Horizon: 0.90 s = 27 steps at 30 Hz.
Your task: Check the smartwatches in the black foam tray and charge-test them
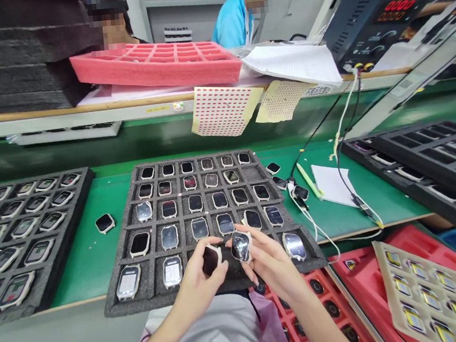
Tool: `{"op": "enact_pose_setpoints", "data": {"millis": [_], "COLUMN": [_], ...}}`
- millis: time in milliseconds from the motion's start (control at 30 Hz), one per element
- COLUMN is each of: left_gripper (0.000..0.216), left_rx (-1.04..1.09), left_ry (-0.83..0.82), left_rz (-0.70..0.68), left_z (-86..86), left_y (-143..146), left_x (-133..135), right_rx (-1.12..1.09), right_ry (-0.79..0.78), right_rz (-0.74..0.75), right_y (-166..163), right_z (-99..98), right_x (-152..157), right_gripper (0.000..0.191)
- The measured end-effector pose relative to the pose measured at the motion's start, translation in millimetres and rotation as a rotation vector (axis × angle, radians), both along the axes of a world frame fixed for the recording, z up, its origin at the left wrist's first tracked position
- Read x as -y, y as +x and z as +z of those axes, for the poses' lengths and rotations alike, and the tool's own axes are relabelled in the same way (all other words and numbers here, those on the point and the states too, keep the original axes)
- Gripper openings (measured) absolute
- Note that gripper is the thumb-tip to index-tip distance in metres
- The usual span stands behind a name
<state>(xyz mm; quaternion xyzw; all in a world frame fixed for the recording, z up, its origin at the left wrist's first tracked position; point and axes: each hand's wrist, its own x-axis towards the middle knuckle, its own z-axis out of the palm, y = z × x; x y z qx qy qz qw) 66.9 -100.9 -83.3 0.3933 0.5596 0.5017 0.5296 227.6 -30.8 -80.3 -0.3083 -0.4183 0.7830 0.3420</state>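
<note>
My left hand [200,282] is closed on a smartwatch body with a dark screen [210,259], held just above the near edge of a black foam tray [115,303]. My right hand [270,260] pinches a second watch body [240,245] with a glossy screen, close beside the first. The tray's pockets hold several more watch bodies, some with lit screens such as one at the front left [128,281]. Both hands hover over the tray's front row.
Another black tray of watches [59,244] lies to the left, stacked black trays [430,164] to the right. A loose watch [105,223] lies on the green mat. Red trays [353,277] sit below right. Cables [340,129], a power supply [382,19], a pink tray [155,71] and two people stand behind.
</note>
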Motion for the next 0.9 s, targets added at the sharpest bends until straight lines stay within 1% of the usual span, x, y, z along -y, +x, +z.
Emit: {"op": "enact_pose_setpoints", "data": {"millis": [67, 167, 433, 533, 667, 833, 900], "left_gripper": [0.039, 0.046, 0.040, 0.040, 0.035, 0.037, 0.037], "left_rx": [-0.071, -0.108, -0.154, -0.153, -0.154, -0.152, -0.150], "left_ry": [0.029, 0.040, 0.042, 0.045, 0.047, 0.049, 0.053], "left_rz": [0.015, -0.007, -0.019, -0.016, -0.072, -0.035, -0.052], "left_z": [-3.5, -7.1, -4.6, -4.2, -4.6, -4.5, -3.3], "left_y": [0.1, 0.2, -0.5, -1.0, -1.4, -1.0, -1.1], "left_x": [0.1, 0.2, 2.7, 3.8, 5.3, 6.6, 6.8], "right_rx": [0.001, -0.008, -0.003, -0.018, -0.003, 0.012, 0.013], "right_ry": [-0.008, -0.009, 0.057, 0.085, 0.117, 0.119, 0.122], "right_rz": [0.005, 0.020, 0.059, 0.069, 0.072, 0.072, 0.074], "right_y": [0.5, 1.0, 0.5, 0.5, 0.1, 0.1, 0.6], "right_z": [-0.7, -1.6, -4.2, -5.4, -3.8, -0.7, -1.1], "right_x": [0.4, 0.2, -1.2, -0.8, 2.6, 6.7, 6.8], "right_gripper": [0.046, 0.044, 0.047, 0.043, 0.034, 0.037, 0.037]}}
